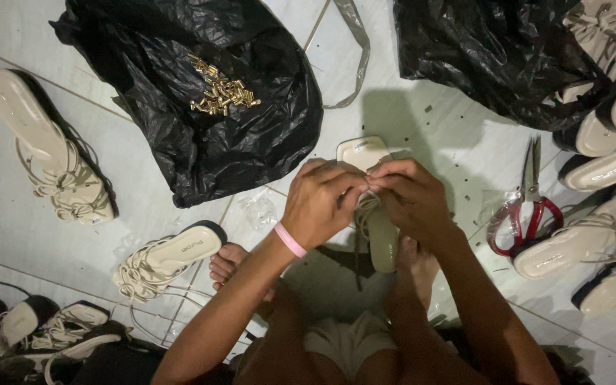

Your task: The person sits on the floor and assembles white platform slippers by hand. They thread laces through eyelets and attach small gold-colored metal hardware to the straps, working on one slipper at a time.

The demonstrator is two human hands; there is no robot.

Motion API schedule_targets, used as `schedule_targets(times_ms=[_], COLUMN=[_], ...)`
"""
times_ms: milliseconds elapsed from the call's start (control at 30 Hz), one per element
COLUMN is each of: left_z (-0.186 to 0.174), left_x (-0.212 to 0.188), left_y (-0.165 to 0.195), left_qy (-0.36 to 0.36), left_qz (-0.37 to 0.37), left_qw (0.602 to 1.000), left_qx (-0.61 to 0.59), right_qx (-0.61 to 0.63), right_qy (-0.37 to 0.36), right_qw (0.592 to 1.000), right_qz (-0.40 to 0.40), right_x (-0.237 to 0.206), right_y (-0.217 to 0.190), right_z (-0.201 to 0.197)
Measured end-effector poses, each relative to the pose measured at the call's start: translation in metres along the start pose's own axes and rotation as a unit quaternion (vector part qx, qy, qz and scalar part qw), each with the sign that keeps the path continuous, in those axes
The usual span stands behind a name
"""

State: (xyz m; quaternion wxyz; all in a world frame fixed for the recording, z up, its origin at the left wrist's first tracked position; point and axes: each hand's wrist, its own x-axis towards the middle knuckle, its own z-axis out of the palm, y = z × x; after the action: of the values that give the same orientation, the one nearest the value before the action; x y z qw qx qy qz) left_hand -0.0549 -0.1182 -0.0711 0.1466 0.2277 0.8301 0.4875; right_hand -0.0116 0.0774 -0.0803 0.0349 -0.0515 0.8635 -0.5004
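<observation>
Pinching the cream lace of the sandal between both sets of fingertips, I work right over its sole, which rests between my knees on the white tiled floor. My left hand is curled shut on the cord from one side, my right hand closed on it from the other, knuckles almost touching. To do this well, I judge I should keep the strand taut and the sandal steady against my feet, so the thin cord does not slip. Small brass tips lie in a heap on the black plastic bag ahead, well apart from my hands; red-handled scissors lie to the right.
</observation>
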Motion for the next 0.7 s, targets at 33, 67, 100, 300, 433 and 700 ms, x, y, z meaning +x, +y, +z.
schedule_targets(times_ms=[33,67,100,300,433,700], left_z=[0.002,0.005,0.007,0.01,-0.001,-0.007], left_x=[-0.002,-0.004,-0.005,-0.007,0.002,0.009], left_y=[0.0,-0.001,-0.001,-0.002,-0.011,-0.012], left_qy=[0.01,0.02,0.032,0.049,-0.012,-0.049], left_qz=[0.001,0.001,0.004,-0.006,-0.045,-0.068], left_qw=[1.0,1.0,0.999,0.999,0.994,0.99], left_qx=[0.005,0.009,0.006,-0.013,-0.101,-0.111], right_qx=[-0.003,-0.005,-0.002,-0.009,0.044,0.069], right_qy=[-0.002,-0.005,-0.006,-0.048,-0.042,-0.036], right_qw=[1.0,1.0,1.0,0.999,0.998,0.995], right_qz=[0.008,0.016,0.014,0.023,0.034,0.056], right_x=[0.0,0.0,0.0,0.003,0.003,0.001], right_y=[0.0,0.0,0.0,0.003,0.003,0.003], right_z=[0.001,0.001,0.001,-0.005,-0.005,-0.003])
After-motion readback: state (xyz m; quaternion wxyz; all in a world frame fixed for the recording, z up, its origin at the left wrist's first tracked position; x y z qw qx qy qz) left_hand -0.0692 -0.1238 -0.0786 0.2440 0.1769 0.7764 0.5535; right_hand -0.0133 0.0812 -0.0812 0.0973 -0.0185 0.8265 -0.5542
